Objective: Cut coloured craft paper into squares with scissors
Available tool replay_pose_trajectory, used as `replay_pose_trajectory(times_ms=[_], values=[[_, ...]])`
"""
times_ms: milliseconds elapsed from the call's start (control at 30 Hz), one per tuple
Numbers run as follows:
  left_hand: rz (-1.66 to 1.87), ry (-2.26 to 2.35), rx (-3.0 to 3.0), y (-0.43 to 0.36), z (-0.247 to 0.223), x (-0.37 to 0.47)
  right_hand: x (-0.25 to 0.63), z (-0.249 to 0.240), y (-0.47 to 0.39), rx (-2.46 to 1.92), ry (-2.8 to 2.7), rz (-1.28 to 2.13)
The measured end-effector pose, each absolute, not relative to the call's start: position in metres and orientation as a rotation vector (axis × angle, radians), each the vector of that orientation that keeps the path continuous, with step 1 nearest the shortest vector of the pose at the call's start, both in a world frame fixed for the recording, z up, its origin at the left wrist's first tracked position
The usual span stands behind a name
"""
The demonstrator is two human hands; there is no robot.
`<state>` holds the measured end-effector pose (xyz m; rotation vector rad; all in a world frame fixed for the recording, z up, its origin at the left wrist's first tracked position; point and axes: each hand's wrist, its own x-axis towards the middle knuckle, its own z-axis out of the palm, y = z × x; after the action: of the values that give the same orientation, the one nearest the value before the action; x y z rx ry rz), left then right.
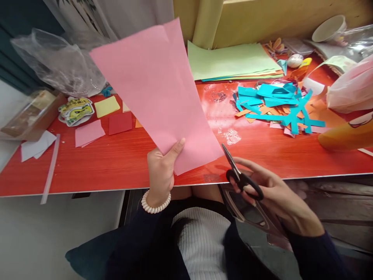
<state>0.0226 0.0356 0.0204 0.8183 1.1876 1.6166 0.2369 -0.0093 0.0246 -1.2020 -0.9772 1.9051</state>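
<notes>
My left hand (163, 167) grips a large sheet of pink paper (160, 89) near its lower edge, thumb on top. The paper is raised at a tilt over the table, and a crease or doubled layer shows near its top right. In my right hand (268, 186) is a pair of scissors (240, 175) with black handles, fingers through the loops. The scissors' blades look closed and point up and left, their tips close to the paper's lower right corner. Whether they touch it I cannot tell.
On the red table (116, 163) lie blue and orange paper strips (276, 101) at right and a green paper stack (230, 62) behind. Small pink squares (89, 133), a red square (120, 123) and a plastic bag (64, 62) are at left. An orange object (346, 134) stands right.
</notes>
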Motion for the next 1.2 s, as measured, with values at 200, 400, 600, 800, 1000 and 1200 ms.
replay_pose_trajectory(times_ms=[200,400,600,800,1000,1200], values=[[1.659,1.177,0.826,0.036,0.029,0.022,0.234,0.009,-0.021,-1.022,-1.099,2.010],[1.654,1.157,0.869,0.034,0.034,0.022,0.225,0.023,-0.019,-1.162,-1.424,1.822],[1.658,1.197,0.912,0.032,0.036,0.025,0.215,0.029,-0.015,-1.156,-1.313,1.805],[1.648,1.195,0.893,0.030,0.036,0.025,0.211,0.033,-0.015,-1.163,-1.261,1.805],[1.632,1.227,0.919,0.030,0.036,0.025,0.211,0.034,-0.015,-1.175,-1.283,1.750],[1.654,1.212,0.903,0.030,0.035,0.025,0.211,0.030,-0.015,-1.194,-1.325,1.685]])
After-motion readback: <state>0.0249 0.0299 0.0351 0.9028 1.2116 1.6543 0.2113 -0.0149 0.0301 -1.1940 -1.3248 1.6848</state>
